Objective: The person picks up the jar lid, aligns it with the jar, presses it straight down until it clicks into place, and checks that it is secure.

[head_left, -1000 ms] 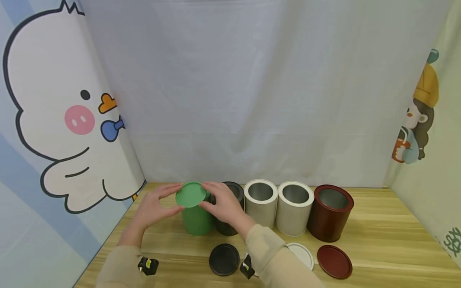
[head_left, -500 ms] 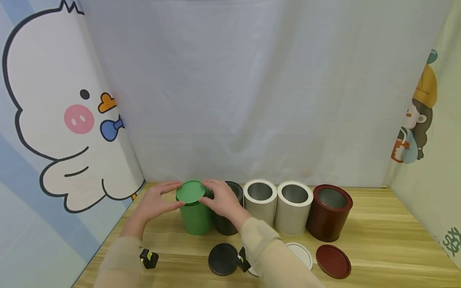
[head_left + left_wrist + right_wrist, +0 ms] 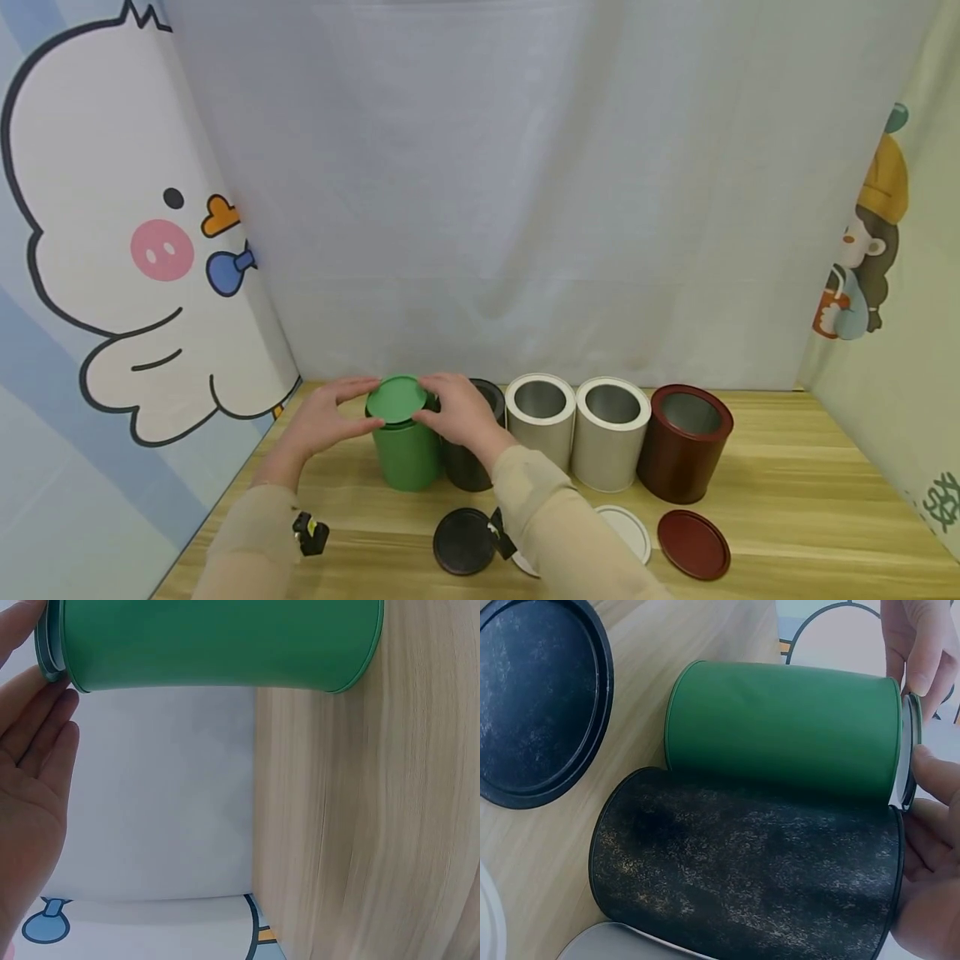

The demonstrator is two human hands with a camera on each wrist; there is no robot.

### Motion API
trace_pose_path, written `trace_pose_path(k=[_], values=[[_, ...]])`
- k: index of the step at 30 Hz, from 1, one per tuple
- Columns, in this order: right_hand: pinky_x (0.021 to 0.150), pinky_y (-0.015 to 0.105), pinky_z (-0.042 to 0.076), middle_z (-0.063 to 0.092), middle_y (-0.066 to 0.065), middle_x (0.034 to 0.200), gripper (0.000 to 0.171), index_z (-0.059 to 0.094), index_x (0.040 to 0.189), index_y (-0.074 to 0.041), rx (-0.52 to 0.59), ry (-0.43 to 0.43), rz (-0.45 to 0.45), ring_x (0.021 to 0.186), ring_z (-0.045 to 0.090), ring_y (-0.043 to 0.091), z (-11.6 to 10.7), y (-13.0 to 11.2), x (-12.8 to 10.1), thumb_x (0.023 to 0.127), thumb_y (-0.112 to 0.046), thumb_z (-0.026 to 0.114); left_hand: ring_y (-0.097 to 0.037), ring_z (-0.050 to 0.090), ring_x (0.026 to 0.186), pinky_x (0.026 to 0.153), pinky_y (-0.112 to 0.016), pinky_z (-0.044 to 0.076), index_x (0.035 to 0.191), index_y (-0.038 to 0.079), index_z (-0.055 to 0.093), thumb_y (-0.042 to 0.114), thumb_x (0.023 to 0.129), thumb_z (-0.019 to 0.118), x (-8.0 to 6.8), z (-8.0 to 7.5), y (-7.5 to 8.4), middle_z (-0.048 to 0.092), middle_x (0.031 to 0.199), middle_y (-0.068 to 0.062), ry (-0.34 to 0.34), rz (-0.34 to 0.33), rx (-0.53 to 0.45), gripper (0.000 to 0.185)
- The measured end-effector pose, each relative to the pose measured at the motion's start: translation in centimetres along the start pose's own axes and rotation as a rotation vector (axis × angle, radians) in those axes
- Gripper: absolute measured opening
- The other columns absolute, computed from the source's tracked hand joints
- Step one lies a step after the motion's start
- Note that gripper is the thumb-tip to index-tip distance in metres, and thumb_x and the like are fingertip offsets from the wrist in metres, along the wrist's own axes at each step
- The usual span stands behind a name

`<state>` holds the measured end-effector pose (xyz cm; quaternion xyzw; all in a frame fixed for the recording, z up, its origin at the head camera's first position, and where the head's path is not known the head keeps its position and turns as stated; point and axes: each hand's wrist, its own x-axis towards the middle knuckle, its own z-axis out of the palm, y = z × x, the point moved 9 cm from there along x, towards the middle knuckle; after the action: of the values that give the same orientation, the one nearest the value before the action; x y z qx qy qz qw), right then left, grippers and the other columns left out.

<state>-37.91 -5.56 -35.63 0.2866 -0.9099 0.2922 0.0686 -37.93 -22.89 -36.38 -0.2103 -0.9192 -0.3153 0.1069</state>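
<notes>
A green can (image 3: 407, 462) stands upright at the left end of a row of cans. Over its mouth lies a green lid (image 3: 397, 400), which my left hand (image 3: 324, 425) holds at the left edge with thumb and fingers. From the opposite side, my right hand (image 3: 467, 421) pinches the same lid. In the right wrist view, a narrow gap shows between the lid's rim (image 3: 916, 735) and the can, so it sits at the mouth without being flush. The left wrist view shows the hand (image 3: 34, 757) beside the can's top end.
A black can (image 3: 467, 471) stands right against the green one. Beyond it come two lidless white cans (image 3: 538, 442) and a lidless dark red can (image 3: 681, 462). Black (image 3: 463, 542), white (image 3: 628, 533) and dark red lids (image 3: 693, 544) lie in front; my right forearm partly covers another white lid.
One second ago the green lid was held tilted above the can. Both hands have lowered it onto the mouth; over the last half second they barely moved.
</notes>
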Motion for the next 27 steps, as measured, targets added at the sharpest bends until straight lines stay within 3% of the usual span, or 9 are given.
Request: trace_pose_path(k=[27], values=[[0.105, 0.038, 0.044, 0.061, 0.009, 0.133, 0.044, 0.062, 0.135, -0.006, -0.100, -0.015, -0.056, 0.127, 0.053, 0.028, 0.23, -0.28, -0.17, 0.095, -0.026, 0.069, -0.043, 0.048, 0.129, 0.102, -0.060, 0.041, 0.138, 0.005, 0.059, 0.034, 0.084, 0.081, 0.29, 0.71, -0.91, 0.054, 0.140, -0.019, -0.075, -0.040, -0.095, 0.066]])
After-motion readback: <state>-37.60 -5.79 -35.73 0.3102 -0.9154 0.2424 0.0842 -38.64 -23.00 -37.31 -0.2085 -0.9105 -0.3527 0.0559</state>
